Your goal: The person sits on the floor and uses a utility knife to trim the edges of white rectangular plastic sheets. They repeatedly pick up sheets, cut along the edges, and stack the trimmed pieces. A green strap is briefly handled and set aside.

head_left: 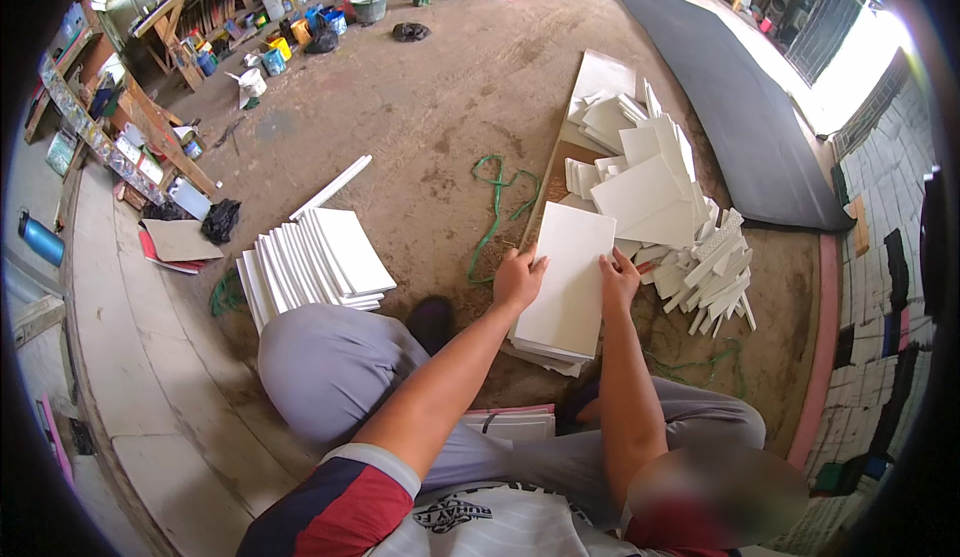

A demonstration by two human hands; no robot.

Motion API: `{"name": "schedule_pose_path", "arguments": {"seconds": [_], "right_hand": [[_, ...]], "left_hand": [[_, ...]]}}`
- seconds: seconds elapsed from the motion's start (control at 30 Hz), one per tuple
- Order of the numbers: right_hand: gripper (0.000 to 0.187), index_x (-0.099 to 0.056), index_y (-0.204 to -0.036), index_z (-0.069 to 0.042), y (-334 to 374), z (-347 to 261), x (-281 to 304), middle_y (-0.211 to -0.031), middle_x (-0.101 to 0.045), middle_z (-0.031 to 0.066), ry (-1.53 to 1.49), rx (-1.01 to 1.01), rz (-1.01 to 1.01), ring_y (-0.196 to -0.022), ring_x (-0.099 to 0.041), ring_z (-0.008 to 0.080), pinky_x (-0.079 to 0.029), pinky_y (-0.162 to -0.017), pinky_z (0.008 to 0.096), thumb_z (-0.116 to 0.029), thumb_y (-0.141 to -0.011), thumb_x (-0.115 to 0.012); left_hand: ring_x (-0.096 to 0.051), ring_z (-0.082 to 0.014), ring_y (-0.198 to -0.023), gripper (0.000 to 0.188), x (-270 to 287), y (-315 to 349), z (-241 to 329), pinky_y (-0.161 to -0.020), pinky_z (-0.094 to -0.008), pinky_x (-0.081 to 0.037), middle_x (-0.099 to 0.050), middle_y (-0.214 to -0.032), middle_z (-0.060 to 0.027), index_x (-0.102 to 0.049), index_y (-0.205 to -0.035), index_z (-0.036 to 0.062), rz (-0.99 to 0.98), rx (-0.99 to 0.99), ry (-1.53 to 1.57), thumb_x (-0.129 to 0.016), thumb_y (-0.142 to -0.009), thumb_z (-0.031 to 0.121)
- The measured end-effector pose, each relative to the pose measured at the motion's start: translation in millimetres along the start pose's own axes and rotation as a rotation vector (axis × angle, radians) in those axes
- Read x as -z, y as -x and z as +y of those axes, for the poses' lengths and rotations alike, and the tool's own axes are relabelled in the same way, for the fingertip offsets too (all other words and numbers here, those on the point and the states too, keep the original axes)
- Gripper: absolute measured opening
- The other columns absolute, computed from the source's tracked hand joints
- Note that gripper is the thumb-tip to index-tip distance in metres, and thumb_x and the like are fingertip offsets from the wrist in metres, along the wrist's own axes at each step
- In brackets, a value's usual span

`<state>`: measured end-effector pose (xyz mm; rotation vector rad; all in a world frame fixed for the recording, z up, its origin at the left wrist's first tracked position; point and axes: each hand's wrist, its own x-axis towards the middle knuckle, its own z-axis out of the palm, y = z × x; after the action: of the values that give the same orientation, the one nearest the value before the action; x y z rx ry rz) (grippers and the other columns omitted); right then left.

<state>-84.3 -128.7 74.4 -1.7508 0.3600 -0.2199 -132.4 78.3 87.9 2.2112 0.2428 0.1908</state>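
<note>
My left hand [520,277] grips the left edge of a white rectangular board [566,267], its fingers closed on the rim. On the opposite edge, my right hand [619,275] holds the same board, thumb on top. The board lies over or just above a stack of similar white boards [548,351] in front of my legs; whether it touches them I cannot tell. Beyond my right hand spreads a loose heap of white boards [655,192], with narrow white offcut strips [712,272] at its near side. A fanned row of white boards [318,263] leans by my left knee.
Green string [490,207] lies on the dirt floor between the piles. A long dark mat [725,97] stretches along the right, near a white brick wall [880,287]. Paint buckets [275,61] and a wooden bench [190,7] stand at the far left. A blue bottle [40,237] is leftmost.
</note>
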Motion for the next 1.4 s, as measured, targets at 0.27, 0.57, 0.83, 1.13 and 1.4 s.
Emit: {"name": "schedule_pose_path", "arguments": {"seconds": [0.27,0.57,0.83,1.13,1.4], "right_hand": [[0.043,-0.066,-0.134,0.001,-17,59,13,-0.093,-0.068,-0.0008,0.154,0.111,-0.005,-0.074,-0.054,0.0054,-0.046,-0.067,0.0234,-0.008,-0.093,-0.076],[0.045,-0.07,-0.13,-0.003,-14,62,6,-0.099,-0.07,0.0096,0.221,0.076,0.023,-0.087,-0.063,0.0185,-0.05,-0.083,0.0327,-0.014,-0.087,-0.079],[0.046,-0.07,-0.13,-0.002,-16,67,8,-0.097,-0.066,0.0086,0.281,0.062,0.028,-0.087,-0.06,0.0194,-0.049,-0.082,0.0332,-0.016,-0.087,-0.08],[0.046,-0.071,-0.127,-0.004,-3,43,9,-0.108,-0.068,0.016,0.346,-0.019,0.062,-0.097,-0.066,0.0297,-0.052,-0.09,0.041,-0.019,-0.085,-0.081],[0.046,-0.064,-0.133,-0.009,31,-39,-47,-0.113,-0.062,0.0163,0.696,0.47,0.09,-0.111,-0.058,0.0391,-0.048,-0.095,0.0479,-0.02,-0.09,-0.074]], "left_hand": [[-0.066,-0.0366,-0.093,0.054,-23,13,-11,-0.081,-0.0467,-0.053,-0.063,-0.1,-0.0195,-0.064,-0.135,0.0035,-0.065,-0.02,-0.081,-0.069,-0.094,0.04],[-0.067,-0.0369,-0.096,0.056,-21,11,-12,-0.083,-0.0471,-0.054,-0.065,-0.102,-0.0201,-0.063,-0.136,0.0016,-0.098,0.024,-0.084,-0.069,-0.095,0.04],[-0.066,-0.0385,-0.103,0.056,-26,10,-13,-0.087,-0.0473,-0.054,-0.065,-0.109,-0.0211,-0.062,-0.137,0.0023,-0.124,0.063,-0.082,-0.069,-0.095,0.039],[-0.066,-0.039,-0.109,0.055,-33,11,-16,-0.091,-0.047,-0.054,-0.064,-0.114,-0.0211,-0.063,-0.139,0.0095,-0.13,0.11,-0.071,-0.069,-0.094,0.042],[-0.064,-0.0378,-0.117,0.054,2,-11,-51,-0.097,-0.0491,-0.052,-0.07,-0.115,-0.0197,-0.066,-0.134,0.007,0.006,0.249,-0.008,-0.065,-0.096,0.046]]}}
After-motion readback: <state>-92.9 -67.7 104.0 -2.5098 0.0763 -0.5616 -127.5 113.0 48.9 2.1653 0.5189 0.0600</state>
